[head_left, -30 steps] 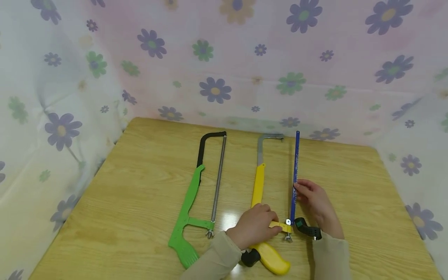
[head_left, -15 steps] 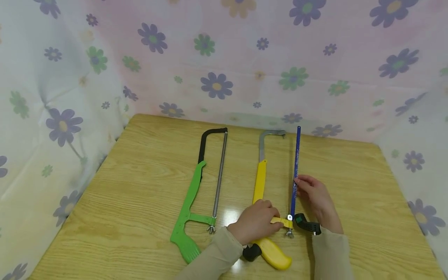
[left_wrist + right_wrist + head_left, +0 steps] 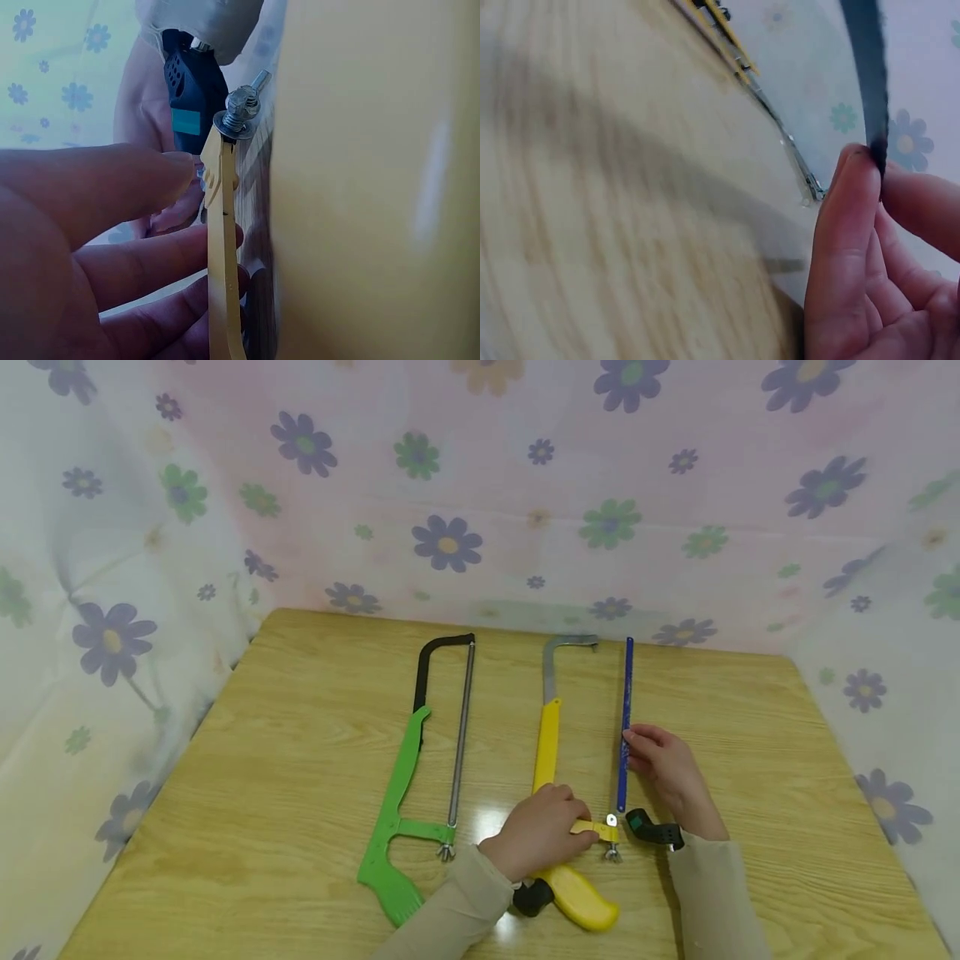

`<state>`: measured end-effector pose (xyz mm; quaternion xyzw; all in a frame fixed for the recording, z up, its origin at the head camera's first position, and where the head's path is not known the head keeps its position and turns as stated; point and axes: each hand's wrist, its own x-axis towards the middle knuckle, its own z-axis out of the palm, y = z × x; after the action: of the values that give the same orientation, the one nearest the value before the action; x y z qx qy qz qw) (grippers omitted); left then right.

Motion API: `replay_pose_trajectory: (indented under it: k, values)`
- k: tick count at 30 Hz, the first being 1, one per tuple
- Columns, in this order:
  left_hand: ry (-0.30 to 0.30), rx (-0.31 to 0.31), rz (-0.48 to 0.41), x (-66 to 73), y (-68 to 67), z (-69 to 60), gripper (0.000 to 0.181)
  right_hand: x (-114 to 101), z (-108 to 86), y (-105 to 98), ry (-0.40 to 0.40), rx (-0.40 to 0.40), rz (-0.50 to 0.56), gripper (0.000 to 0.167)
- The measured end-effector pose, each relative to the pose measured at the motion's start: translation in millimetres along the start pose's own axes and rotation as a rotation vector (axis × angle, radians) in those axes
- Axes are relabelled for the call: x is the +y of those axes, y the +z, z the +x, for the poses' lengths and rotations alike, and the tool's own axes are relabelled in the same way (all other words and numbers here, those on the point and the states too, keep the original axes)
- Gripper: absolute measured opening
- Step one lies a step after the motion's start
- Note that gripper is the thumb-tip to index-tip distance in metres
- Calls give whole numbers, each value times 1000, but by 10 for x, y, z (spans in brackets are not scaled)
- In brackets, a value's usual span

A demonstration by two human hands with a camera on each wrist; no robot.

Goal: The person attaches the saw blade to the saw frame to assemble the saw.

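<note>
A yellow hacksaw frame (image 3: 550,743) with a grey metal front bow lies on the wooden table. My left hand (image 3: 542,831) holds its short yellow lower arm (image 3: 221,255); in the left wrist view the thumb is on the near side and fingertips reach past the far side. A wing nut (image 3: 612,853) and a small metal peg (image 3: 612,821) sit at that arm's end. My right hand (image 3: 671,770) pinches a blue hacksaw blade (image 3: 626,710) between thumb and fingers, to the right of the frame. The blade's lower end is close to the peg; contact cannot be told.
A green hacksaw (image 3: 397,793) with a black bow and a fitted blade (image 3: 462,727) lies to the left on the table (image 3: 300,760). Flower-printed cloth (image 3: 510,510) stands behind and at both sides. Each wrist wears a black camera mount (image 3: 652,828).
The blade's lower end has shifted from beside the peg to just above it, and the blade looks shorter in the head view. The left hand keeps its hold. The head view has shifted slightly.
</note>
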<state>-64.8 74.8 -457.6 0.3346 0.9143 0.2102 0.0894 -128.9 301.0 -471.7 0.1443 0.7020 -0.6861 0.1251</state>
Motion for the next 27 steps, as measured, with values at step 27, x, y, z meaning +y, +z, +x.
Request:
replay_pose_trajectory:
  k: [27]
  values:
    - [3, -11, -20, -22, -3, -1, 28, -42, 21, 103, 47, -32, -201, 61]
